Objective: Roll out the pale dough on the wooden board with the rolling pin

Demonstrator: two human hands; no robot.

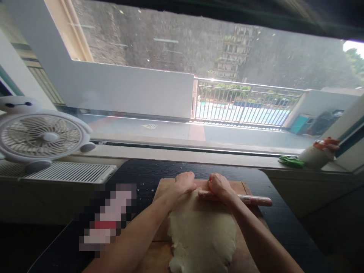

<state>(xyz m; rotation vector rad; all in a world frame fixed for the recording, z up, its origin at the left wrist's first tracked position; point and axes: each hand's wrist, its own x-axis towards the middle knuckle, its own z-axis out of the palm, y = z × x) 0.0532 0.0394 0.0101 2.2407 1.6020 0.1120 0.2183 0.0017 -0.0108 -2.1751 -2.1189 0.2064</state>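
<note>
A large sheet of pale dough (203, 231) lies flat on a wooden board (162, 250) on the dark table. My left hand (185, 182) is at the dough's far edge, its fingers curled down with the tips hidden. Beside it to the right, my right hand (220, 184) has curled fingers at the same far edge. What either hand grips is too hidden to tell. A rolling pin (256, 200) lies across the board's right side, passing beneath my right wrist and extending past the board.
The dark table (142, 170) has a pixelated patch at its left. A white fan (49, 136) stands left near a white vented panel (74, 171). On the right sill sit a pale pot (315, 157) and a green cloth (291, 162). A large window spans the back.
</note>
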